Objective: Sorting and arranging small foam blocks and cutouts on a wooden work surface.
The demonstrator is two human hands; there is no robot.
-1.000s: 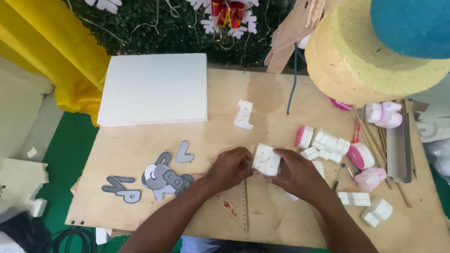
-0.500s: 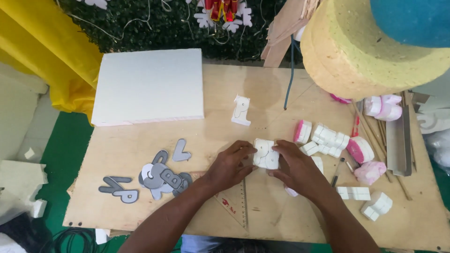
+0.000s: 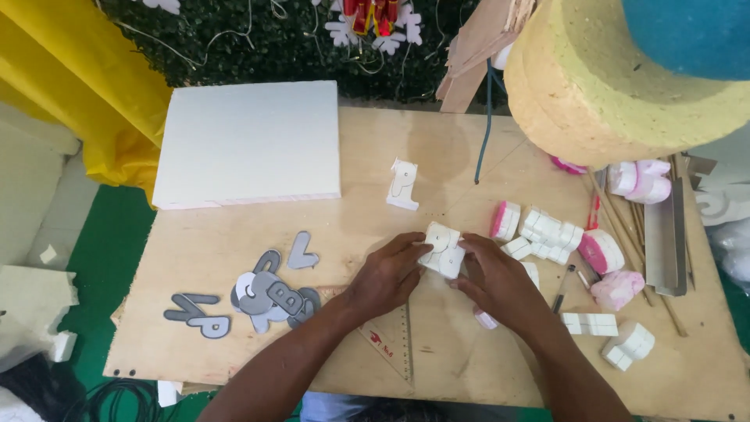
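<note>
Fingers first: we see the left hand (image 3: 388, 276) and the right hand (image 3: 500, 281) both pinching a white foam letter piece (image 3: 442, 249), fingertips closed on its two sides, left from the left edge, right from the lower right. The piece sits low over the desk (image 3: 375, 156), about mid-board; we cannot tell if it touches the wood. Against the two earlier views the grip is the same, hands barely shifted, piece in the same spot, so the change is small: the work on this piece goes on, by our reading, with no handover or set-down.

Outward: a clear set square (image 3: 391, 344) lies under the left wrist. Left of it, a heap of grey cut-out letters (image 3: 269, 293). Another white foam letter (image 3: 403, 184) lies apart, up the board. Right of the hands, a cluster of white and pink foam pieces (image 3: 547, 230). A white foam slab (image 3: 248, 144) lies at the far left corner. A big yellow foam round (image 3: 594, 86) overhangs top right.
</note>
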